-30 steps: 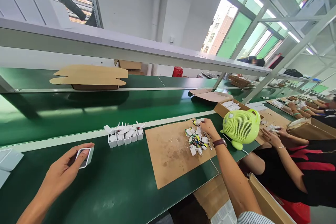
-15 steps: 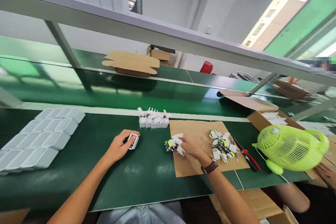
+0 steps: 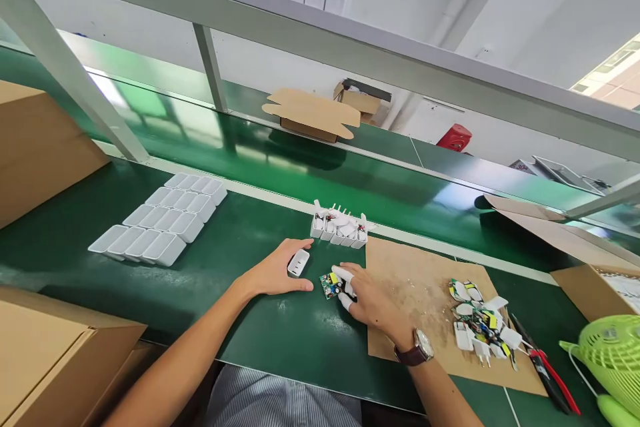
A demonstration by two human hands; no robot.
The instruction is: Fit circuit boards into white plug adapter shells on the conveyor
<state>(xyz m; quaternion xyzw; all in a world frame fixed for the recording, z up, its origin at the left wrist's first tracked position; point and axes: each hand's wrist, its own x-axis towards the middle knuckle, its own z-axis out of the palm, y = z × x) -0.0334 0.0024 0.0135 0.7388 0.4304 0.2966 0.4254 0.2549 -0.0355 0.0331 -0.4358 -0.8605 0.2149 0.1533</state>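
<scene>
White plastic sits between my left fingers: my left hand [image 3: 275, 275] is curled loosely round a small white shell [image 3: 299, 262], forefinger over its far edge and thumb stretched along the near side, the shell resting on the green bench [image 3: 270, 347]. Just beside it, my right hand [image 3: 370, 300] has its fingertips [image 3: 343, 273], capped in white rubber covers, closed in a pinch on a little circuit board [image 3: 329, 285] with green and yellow parts. The board lies low over the bench, between my two hands and close to the shell but not touching it.

A watch [image 3: 424, 348] is strapped on my right wrist. Just beyond my hands a short row of shells [image 3: 340, 228] stands with prongs and bits poking up. To the right a cardboard sheet [image 3: 415, 273] lies flat, carrying a pile of boards and plugs [image 3: 480, 325] near its right end. Red-handled pliers [image 3: 553, 377] lie past that pile, and a light green fan [image 3: 613, 357] stands at the edge of view. Well to my left, a block of white casings [image 3: 160, 220] is set out in neat rows, with brown boxes [image 3: 40, 140] at that end of the bench.
</scene>
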